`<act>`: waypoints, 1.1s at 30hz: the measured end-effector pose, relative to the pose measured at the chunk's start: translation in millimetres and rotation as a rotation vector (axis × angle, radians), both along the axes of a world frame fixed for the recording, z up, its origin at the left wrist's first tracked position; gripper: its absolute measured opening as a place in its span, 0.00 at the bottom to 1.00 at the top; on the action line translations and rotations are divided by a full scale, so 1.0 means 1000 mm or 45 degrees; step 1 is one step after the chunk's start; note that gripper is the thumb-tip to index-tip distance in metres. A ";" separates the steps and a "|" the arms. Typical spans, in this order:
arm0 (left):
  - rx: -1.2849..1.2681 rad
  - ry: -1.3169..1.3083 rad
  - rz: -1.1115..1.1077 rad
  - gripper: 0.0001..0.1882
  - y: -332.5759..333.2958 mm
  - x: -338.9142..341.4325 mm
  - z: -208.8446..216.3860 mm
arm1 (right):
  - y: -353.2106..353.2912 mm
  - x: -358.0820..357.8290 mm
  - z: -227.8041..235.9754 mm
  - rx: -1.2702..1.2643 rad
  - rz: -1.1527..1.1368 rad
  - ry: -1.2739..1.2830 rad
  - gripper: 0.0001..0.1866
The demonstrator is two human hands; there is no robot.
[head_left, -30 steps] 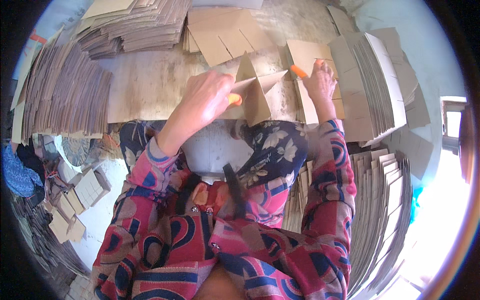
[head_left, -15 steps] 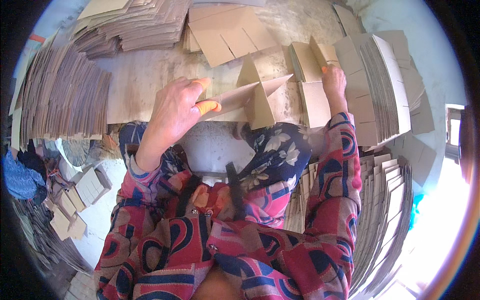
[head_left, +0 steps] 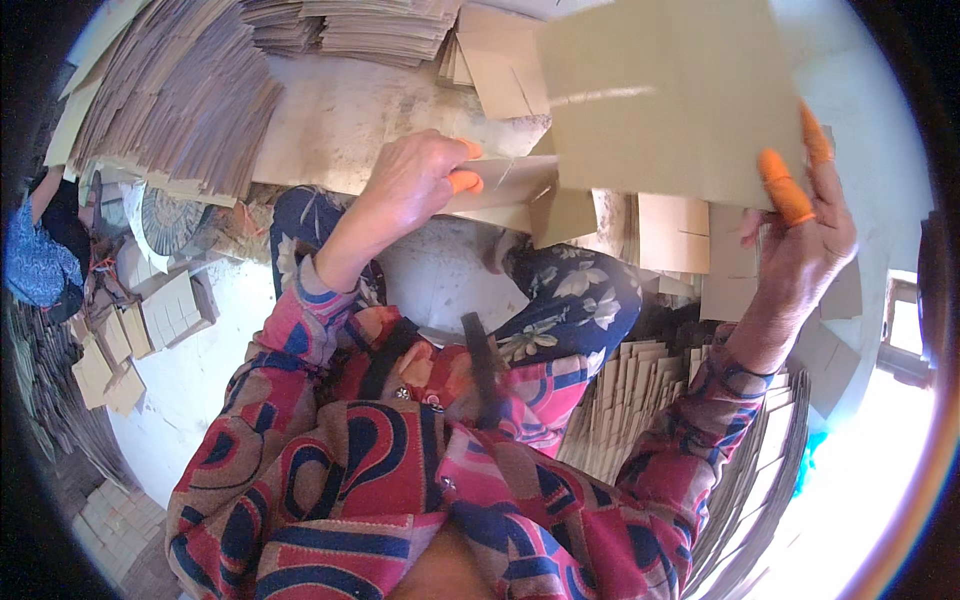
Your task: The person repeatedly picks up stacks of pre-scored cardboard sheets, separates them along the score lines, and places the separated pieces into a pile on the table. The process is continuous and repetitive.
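Right hand [head_left: 800, 235] grips raised tan cardboard sheet [head_left: 670, 95]; left hand [head_left: 415, 180] pinches folded cardboard flap [head_left: 505, 185].

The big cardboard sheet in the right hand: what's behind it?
The cardboard sheet held by the right hand hides most of the table behind it. Flat cardboard blanks show at its left edge; whatever lies directly behind is covered.
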State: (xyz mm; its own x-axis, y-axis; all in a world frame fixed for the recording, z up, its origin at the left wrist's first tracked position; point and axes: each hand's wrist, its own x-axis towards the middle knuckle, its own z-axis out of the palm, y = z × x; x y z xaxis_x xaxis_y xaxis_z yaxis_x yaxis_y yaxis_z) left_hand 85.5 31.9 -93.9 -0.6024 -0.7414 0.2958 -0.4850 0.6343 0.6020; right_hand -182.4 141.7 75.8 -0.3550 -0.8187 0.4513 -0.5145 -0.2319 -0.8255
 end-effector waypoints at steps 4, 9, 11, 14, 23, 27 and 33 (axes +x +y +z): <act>0.029 0.053 -0.052 0.11 0.001 -0.005 -0.005 | -0.002 0.015 -0.012 0.135 0.109 -0.050 0.24; 0.006 -0.052 -0.063 0.09 -0.002 -0.004 0.000 | -0.004 0.027 -0.017 0.244 0.102 0.016 0.25; 0.047 -0.023 -0.036 0.07 -0.003 -0.003 -0.004 | -0.004 0.030 -0.012 0.282 0.116 0.008 0.25; 0.032 -0.001 -0.024 0.06 -0.004 -0.003 -0.008 | -0.003 0.031 -0.008 0.318 0.142 0.012 0.26; -0.022 -0.013 -0.072 0.04 -0.002 -0.011 -0.011 | -0.013 0.051 -0.061 0.517 0.334 0.296 0.29; 0.014 -0.056 -0.058 0.06 0.000 -0.017 -0.009 | -0.016 0.051 -0.121 0.598 0.445 0.502 0.30; 0.050 0.021 -0.024 0.09 0.000 -0.018 -0.011 | -0.008 0.067 -0.139 0.646 0.368 1.067 0.35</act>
State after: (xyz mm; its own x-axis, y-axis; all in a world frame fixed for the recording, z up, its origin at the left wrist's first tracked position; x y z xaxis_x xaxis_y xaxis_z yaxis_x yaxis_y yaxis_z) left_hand 67.9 32.2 -104.6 -0.6117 -0.7410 0.2771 -0.4627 0.6192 0.6344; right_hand -115.1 133.8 -62.9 0.1570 -0.9868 0.0400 -0.9516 -0.1620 -0.2613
